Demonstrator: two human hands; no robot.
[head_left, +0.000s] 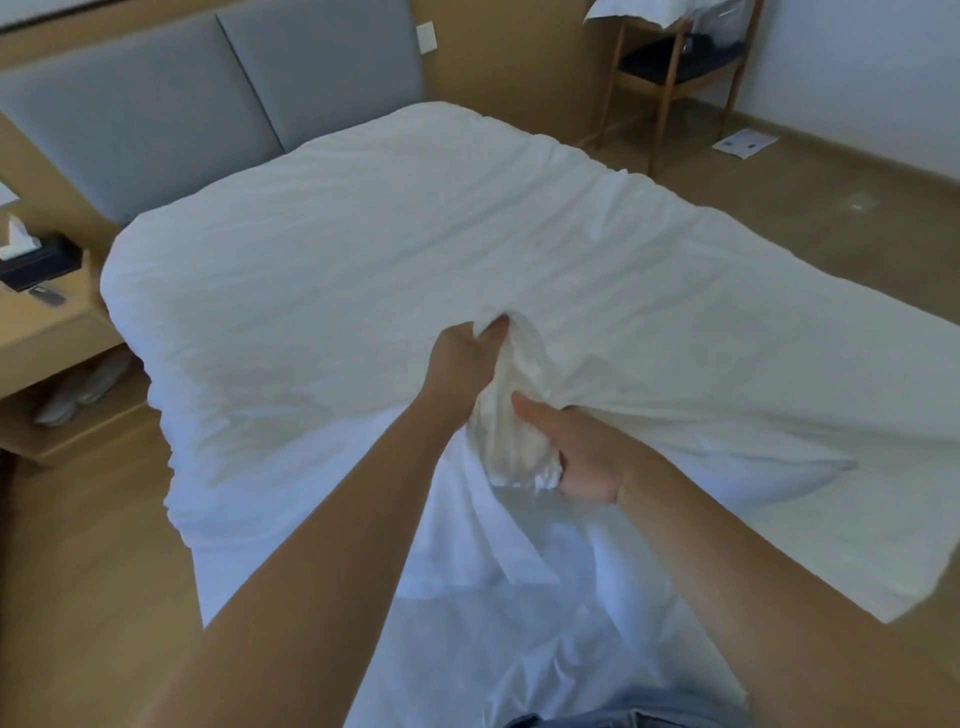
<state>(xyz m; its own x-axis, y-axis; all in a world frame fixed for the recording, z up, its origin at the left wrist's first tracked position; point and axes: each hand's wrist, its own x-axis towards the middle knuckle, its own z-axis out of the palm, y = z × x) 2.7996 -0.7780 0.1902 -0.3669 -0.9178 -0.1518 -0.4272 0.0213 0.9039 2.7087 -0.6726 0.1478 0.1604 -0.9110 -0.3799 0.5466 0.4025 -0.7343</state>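
A white sheet (395, 249) lies spread over the bed, with its near edge gathered into a bunch (511, 415) in front of me. My left hand (462, 364) grips the upper part of that bunch, fingers curled into the cloth. Lower down, my right hand (576, 457) holds the same bunch, thumb pressed across it and fingers hidden behind the fabric. The sheet's right side hangs past the mattress edge (810, 545) and more cloth drapes toward my body.
A grey padded headboard (218, 98) stands behind the bed. A wooden nightstand (47, 338) with a tissue box (31, 257) is at the left, shoes beneath it. A wooden chair (670, 67) with white linen stands at the back right. A paper (745, 141) lies on the floor.
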